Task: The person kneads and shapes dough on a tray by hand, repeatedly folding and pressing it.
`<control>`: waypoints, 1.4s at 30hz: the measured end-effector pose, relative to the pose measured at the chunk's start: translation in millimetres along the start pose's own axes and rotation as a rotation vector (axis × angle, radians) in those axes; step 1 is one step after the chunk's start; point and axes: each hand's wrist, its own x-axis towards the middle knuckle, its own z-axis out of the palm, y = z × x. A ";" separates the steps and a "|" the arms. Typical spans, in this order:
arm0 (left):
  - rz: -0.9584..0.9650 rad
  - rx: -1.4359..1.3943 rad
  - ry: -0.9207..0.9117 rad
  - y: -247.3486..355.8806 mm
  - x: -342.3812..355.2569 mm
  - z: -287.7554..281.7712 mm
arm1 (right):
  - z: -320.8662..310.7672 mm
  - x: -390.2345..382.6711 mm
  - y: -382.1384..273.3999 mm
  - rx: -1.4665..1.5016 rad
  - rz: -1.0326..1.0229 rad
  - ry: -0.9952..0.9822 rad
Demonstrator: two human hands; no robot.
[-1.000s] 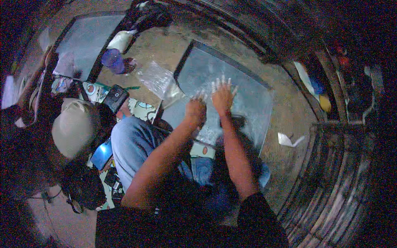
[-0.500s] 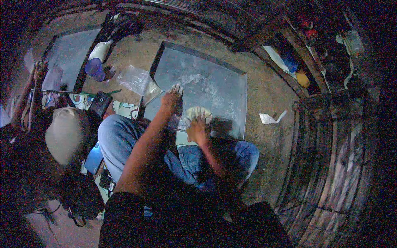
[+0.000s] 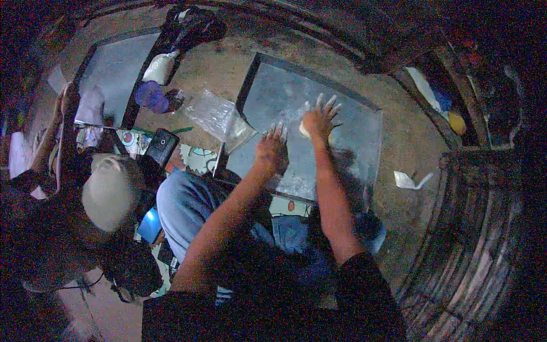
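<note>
A pale, flattened lump of dough (image 3: 305, 131) lies on a low-walled grey metal tray (image 3: 353, 137) in front of me. My right hand (image 3: 321, 121) presses on the dough with fingers spread; most of the lump is hidden beneath the palm. White powder, apparently flour, coats the fingertips and streaks the tray. Close to the tray's left part, my left hand (image 3: 272, 149) reaches over the surface with its fingers stretched out, holding nothing visible. Beside it a clear plastic bag (image 3: 213, 114) overlaps the tray's left edge.
At my left sits another person in a pale cap (image 3: 108, 196), arms at a second grey tray (image 3: 117, 68). Between the trays are a bag of white powder (image 3: 158, 69), a purple container (image 3: 151, 96) and a black phone (image 3: 163, 146). A white scrap (image 3: 407, 180) lies right.
My right hand has pushed forward with the dough from the tray's near edge toward its middle, fingers spreading wider. My left hand has drawn back toward me. The whole view has shifted.
</note>
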 end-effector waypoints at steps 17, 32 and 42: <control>0.070 -0.005 0.036 7.4 13.1 -5.6 | -74.8 -117.0 41.5 0.032 -0.230 -0.212; 0.100 0.102 0.061 -8.3 6.2 -2.4 | -88.3 -146.4 44.6 0.218 -0.176 -0.475; -0.027 0.130 0.005 11.9 -0.6 -5.6 | -22.4 12.2 16.1 -0.065 0.064 -0.099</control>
